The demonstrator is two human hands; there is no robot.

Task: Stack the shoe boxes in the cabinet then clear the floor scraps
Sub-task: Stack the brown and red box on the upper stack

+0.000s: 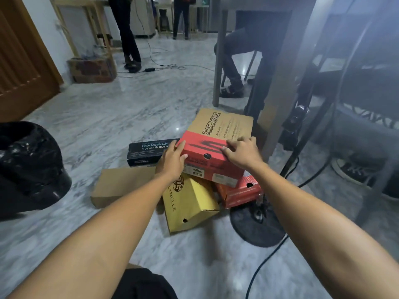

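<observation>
Top box: the red-and-tan Skechers box (216, 145) is sitting at centre frame, tilted, resting on the boxes beneath it and not yet lifted clear as far as I can tell.
Left hand: the left hand (172, 160) is pressing against the box's near-left corner, thumb on the front face and fingers wrapping the side; it is gripping that box.
Right hand: the right hand (241, 152) is lying over the lid's near-right edge with fingers curled on top, bracing the same box rather than pinching it shut.
Pile below: a yellow box (190, 203) is leaning just under it, an orange-red box (239, 193) is lying to the lower right of it, a plain brown box (121, 186) is lying to the left, and a black box (149, 151) is lying behind, beside the left hand.
Cabinet: no cabinet is showing anywhere that I can identify.
Progress: judging by five boxes lying jumbled on the marble floor (129, 108), the stacking is only beginning; every box is waiting to be moved.
Scraps: none are showing clearly; that step is also remaining.
Surroundings: a black bin bag (28, 167) is sitting at the left edge; a fan base (257, 227) and cable are lying right of the pile.
</observation>
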